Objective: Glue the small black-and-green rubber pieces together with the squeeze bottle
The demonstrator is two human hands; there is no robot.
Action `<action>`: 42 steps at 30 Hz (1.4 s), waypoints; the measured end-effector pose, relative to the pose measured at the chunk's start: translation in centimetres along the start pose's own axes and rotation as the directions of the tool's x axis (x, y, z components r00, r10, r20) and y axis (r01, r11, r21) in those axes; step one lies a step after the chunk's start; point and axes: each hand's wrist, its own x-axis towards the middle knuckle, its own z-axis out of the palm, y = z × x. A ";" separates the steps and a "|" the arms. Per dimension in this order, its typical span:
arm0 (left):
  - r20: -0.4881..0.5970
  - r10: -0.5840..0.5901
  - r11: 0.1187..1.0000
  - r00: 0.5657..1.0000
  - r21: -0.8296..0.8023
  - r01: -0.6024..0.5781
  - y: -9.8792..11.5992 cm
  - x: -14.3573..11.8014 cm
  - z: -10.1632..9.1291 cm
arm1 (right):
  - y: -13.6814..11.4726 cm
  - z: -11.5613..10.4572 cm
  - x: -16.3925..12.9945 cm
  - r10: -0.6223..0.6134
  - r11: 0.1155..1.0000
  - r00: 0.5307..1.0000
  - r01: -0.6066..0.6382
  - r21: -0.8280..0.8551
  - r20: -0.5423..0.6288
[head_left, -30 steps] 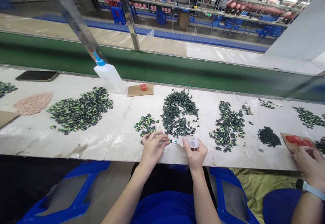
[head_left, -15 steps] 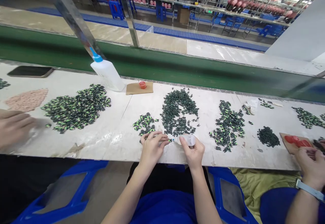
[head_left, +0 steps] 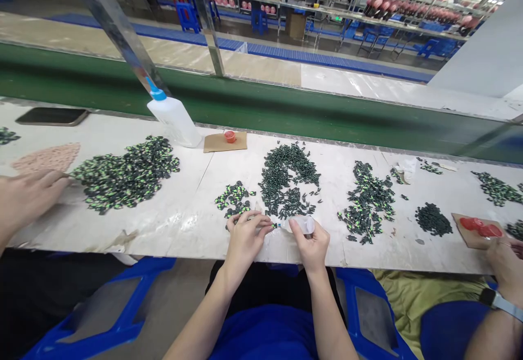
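Note:
My left hand (head_left: pixel 248 233) pinches a small dark piece with green (head_left: pixel 274 225) between thumb and fingertips, close to the table's front edge. Closed round a small translucent squeeze bottle (head_left: pixel 303 224) is my right hand (head_left: pixel 312 243); the bottle lies almost level, its blue tip (head_left: pixel 279 225) pointing left at the piece. Whether tip and piece touch I cannot tell. Just beyond my left hand is a small pile of black-and-green pieces (head_left: pixel 232 196). A larger pile of plain dark pieces (head_left: pixel 274 177) spreads in front of both hands.
A large white bottle with a blue nozzle (head_left: pixel 175 120) stands at the back, beside cardboard (head_left: pixel 212 143) bearing a red cup (head_left: pixel 229 136). More piles (head_left: pixel 131 175) lie left and right (head_left: pixel 368 202). Co-workers' hands appear at the left (head_left: pixel 30 199) and right edges (head_left: pixel 506 262).
My hands, the piece and the bottle hold almost the same pose. The co-worker's hand at left has moved up to the pile's edge; the right co-worker's hand has shifted right.

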 end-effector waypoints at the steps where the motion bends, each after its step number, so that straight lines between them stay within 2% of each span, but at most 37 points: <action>1: -0.001 -0.001 1.000 1.000 0.004 0.001 0.0 0.0 0.0 | 0.0 0.0 0.0 -0.002 1.000 1.000 0.002 -0.008 -0.009; 5: 0.005 -0.018 1.000 1.000 0.016 0.018 0.1 0.0 0.0 | 0.2 0.1 -0.1 -0.015 0.999 0.998 0.012 -0.038 -0.056; 9: 0.015 -0.039 0.999 0.999 0.024 0.038 0.4 0.1 -0.2 | 0.3 0.1 0.0 -0.035 0.999 0.999 0.035 0.003 -0.033; 13: -0.002 -0.026 0.999 1.000 0.040 0.026 0.4 0.1 -0.2 | 0.5 0.2 0.0 -0.021 1.000 1.000 0.021 0.010 -0.016; 19: -0.011 -0.004 0.999 1.000 0.033 0.004 0.2 0.1 -0.1 | 0.7 0.2 0.1 -0.024 1.000 0.998 0.023 -0.012 -0.059; 22: -0.001 0.002 1.000 1.000 0.031 -0.002 0.1 0.1 -0.1 | 0.7 0.2 0.0 0.014 1.000 0.997 -0.014 0.006 -0.075; 24: 0.003 -0.004 0.999 1.000 0.035 0.004 0.1 0.0 0.0 | 0.9 0.2 -0.2 0.083 0.994 0.993 -0.077 0.074 -0.086; 27: 0.000 -0.009 0.999 1.000 0.037 0.009 0.0 -0.1 0.1 | 1.4 -0.5 -0.2 0.214 0.955 0.965 -0.175 0.239 -0.149; 30: -0.009 -0.010 0.999 1.000 0.036 0.010 -0.1 -0.2 0.3 | 2.2 -2.0 0.5 0.270 0.930 0.941 -0.201 0.308 -0.202; 36: 0.000 0.003 0.998 1.000 0.056 -0.003 0.0 -0.3 0.3 | 3.3 -5.1 2.5 0.216 0.962 0.937 -0.158 0.221 -0.274; 42: 0.006 0.008 0.996 1.000 0.089 -0.009 0.0 -0.2 0.3 | 3.5 -5.2 3.2 0.179 0.977 0.921 -0.126 0.171 -0.347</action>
